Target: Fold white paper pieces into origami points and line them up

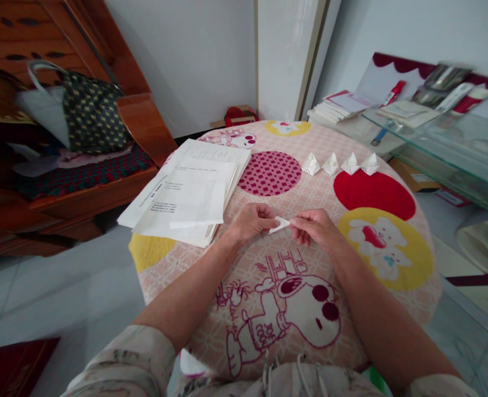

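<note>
A small piece of folded white paper [279, 224] is held between my two hands above the patterned tablecloth [264, 245]. My left hand [255, 218] pinches its left side between thumb and fingers. On its right corner my right hand [313, 225] has a pinch grip, with the lower fingers curled. Several folded white paper pieces with pointed tops [331, 164] stand in a row beyond my right hand. To the left of my left hand lies a stack of printed paper sheets [181, 190], with a narrow white strip [189, 224] near its front edge.
A glass shelf [446, 143] at the right bears a metal pot [444, 77] and tubes. Paper booklets [338, 107] are stacked behind the table. At the left stands a wooden bench [140, 127] with a patterned bag [92, 113] on it.
</note>
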Available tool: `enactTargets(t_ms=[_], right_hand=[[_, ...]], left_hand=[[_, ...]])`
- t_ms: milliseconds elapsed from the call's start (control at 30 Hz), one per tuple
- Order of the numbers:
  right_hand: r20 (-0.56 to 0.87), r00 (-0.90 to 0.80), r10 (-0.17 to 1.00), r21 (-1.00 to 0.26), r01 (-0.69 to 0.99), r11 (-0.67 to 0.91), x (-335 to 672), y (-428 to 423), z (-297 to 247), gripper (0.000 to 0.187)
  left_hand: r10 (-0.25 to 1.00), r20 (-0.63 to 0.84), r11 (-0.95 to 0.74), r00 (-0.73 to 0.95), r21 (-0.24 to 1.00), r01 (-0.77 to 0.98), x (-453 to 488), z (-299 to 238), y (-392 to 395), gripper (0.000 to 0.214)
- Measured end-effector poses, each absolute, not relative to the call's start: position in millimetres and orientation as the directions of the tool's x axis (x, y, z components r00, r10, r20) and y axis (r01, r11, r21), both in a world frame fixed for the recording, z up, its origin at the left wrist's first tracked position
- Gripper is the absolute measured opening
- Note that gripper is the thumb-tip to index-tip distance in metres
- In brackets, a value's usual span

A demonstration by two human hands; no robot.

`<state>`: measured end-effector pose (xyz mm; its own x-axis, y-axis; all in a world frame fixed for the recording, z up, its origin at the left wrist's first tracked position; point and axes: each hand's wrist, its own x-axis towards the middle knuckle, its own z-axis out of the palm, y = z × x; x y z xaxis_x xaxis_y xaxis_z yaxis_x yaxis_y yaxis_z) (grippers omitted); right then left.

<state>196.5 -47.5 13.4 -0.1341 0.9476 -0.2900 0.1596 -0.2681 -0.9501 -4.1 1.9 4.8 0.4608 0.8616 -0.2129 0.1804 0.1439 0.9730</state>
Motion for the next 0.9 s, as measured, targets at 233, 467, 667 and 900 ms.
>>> enactTargets(t_ms=[233, 467, 667, 900], right_hand=[[-0.189, -0.126, 0.974, -0.971, 0.174, -0.166, 194.7, -49.2, 13.1, 0.032], [-0.134, -0.092, 0.987, -0.979, 0.166, -0.117, 190.6, -51.6, 17.5, 0.028], [-0.114, -0.04, 0.993, -0.99, 0.083, -0.11, 186.6, -53.0, 17.6, 0.025], [-0.204, -0.273, 0.94, -0.978, 0.093, -0.185, 187.5, -50.7, 12.9, 0.035]], left_hand=[[0.831, -0.287, 0.276, 0.477, 0.956, 0.095, -4.1, 7.6, 0.8, 0.021], [0.813, -0.309, 0.357, 0.493, 0.934, -0.004, -2.8, 3.7, 1.9, 0.02], [0.815, -0.32, 0.387, 0.483, 0.921, -0.042, -1.0, 6.7, 1.4, 0.019], [0.804, -0.289, 0.341, 0.519, 0.94, -0.007, -1.7, 6.5, 0.5, 0.018]])
